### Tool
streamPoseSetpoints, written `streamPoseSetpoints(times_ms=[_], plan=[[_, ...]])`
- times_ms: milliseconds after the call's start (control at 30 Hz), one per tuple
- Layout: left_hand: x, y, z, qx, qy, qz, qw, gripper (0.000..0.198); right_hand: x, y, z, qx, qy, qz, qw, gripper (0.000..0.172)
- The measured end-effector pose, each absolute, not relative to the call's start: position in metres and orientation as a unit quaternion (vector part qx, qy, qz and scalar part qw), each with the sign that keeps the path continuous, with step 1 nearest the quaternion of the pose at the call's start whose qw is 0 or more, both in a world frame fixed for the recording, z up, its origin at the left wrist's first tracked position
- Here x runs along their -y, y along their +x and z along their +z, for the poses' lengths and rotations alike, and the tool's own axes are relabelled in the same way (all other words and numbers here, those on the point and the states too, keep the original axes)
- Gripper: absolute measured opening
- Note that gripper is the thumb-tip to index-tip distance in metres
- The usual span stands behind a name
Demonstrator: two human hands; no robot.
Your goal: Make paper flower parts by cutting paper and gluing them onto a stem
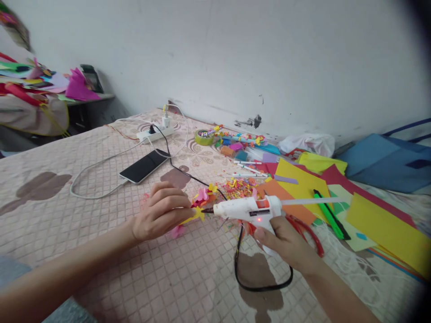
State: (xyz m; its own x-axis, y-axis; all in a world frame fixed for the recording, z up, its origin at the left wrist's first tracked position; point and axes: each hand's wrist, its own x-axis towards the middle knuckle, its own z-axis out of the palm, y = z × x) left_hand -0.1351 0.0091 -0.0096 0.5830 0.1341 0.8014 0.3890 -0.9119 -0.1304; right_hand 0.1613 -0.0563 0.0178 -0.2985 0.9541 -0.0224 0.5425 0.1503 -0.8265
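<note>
My right hand (pixel 286 242) grips the handle of a white glue gun (pixel 249 208), its red light on and a clear glue stick sticking out the back. The nozzle points left at a small yellow paper star (pixel 198 214). My left hand (pixel 161 211) pinches that star, fingers closed around it. Pink and yellow paper flowers (pixel 204 195) lie just behind the nozzle. The gun's black cord (pixel 259 287) loops down across the bed cover in front of me.
Coloured paper sheets (pixel 303 184), a green marker (pixel 328 215), red scissors (pixel 308 233) and paper scraps (pixel 239 187) lie to the right. A phone (pixel 144 166) on a white cable, a power strip (pixel 155 133), green tape (pixel 204 137) and pens sit farther back by the wall.
</note>
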Motion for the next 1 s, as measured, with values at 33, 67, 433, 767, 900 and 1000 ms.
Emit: streamPoseSetpoints(times_ms=[33, 67, 433, 767, 900, 1000], plan=[[-0.009, -0.135, -0.009, 0.145, -0.876, -0.435, 0.151, 0.014, 0.056, 0.160, 0.019, 0.711, -0.527, 0.382, 0.265, 0.046], [-0.010, -0.134, -0.008, 0.139, -0.873, -0.440, 0.155, 0.013, 0.056, 0.160, 0.019, 0.713, -0.526, 0.383, 0.260, 0.047], [-0.009, -0.130, -0.005, 0.119, -0.860, -0.467, 0.167, 0.008, 0.057, 0.157, 0.022, 0.729, -0.511, 0.376, 0.257, 0.045], [-0.010, -0.131, -0.005, 0.126, -0.858, -0.467, 0.170, 0.009, 0.057, 0.160, 0.018, 0.732, -0.520, 0.361, 0.254, 0.041], [-0.009, -0.129, -0.003, 0.134, -0.856, -0.471, 0.164, 0.009, 0.055, 0.162, 0.017, 0.733, -0.531, 0.336, 0.260, 0.040], [-0.008, -0.125, 0.001, 0.150, -0.851, -0.485, 0.135, 0.009, 0.040, 0.163, 0.015, 0.715, -0.563, 0.296, 0.292, 0.040]])
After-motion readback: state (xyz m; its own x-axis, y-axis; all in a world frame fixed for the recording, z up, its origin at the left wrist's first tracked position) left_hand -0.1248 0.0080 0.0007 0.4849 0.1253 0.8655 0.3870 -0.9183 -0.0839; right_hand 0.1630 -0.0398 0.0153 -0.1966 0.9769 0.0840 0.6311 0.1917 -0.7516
